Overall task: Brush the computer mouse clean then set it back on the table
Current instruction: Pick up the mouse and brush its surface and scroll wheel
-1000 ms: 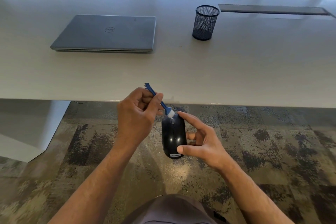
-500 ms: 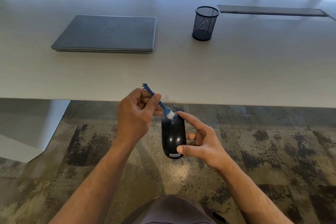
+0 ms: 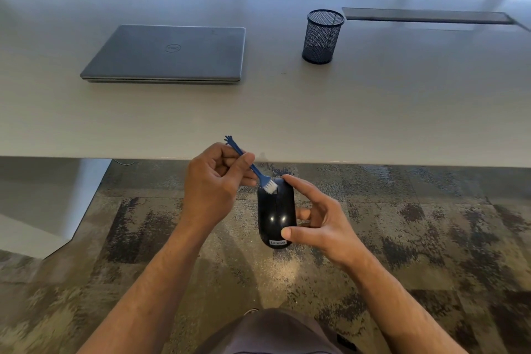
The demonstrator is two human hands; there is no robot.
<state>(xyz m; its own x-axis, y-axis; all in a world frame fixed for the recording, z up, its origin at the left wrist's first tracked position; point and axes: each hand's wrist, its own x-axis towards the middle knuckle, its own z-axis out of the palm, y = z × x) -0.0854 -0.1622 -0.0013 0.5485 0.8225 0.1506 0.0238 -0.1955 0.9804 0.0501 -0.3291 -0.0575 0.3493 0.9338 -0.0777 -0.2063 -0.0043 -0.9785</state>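
Little had moved since the earlier frames: the brush (image 3: 260, 175) bristles stayed on the mouse's (image 3: 276, 213) front end. From the head view, the left hand (image 3: 214, 187) pinched the brush handle, while the right hand (image 3: 319, 220) held the mouse off the surface (image 3: 373, 112), just past its near edge.

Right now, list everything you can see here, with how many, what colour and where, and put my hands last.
computer mouse: one, glossy black, held in the air over the carpet, just short of the table edge
brush: one, blue handle with white bristles, bristles on the mouse's front end
laptop: one, grey, closed, far left on the table
pen cup: one, dark mesh, upright, right of the laptop
table: one, pale
carpet: one, mottled brown and grey, under the hands
left hand: grips the brush handle
right hand: holds the mouse between forefinger and thumb
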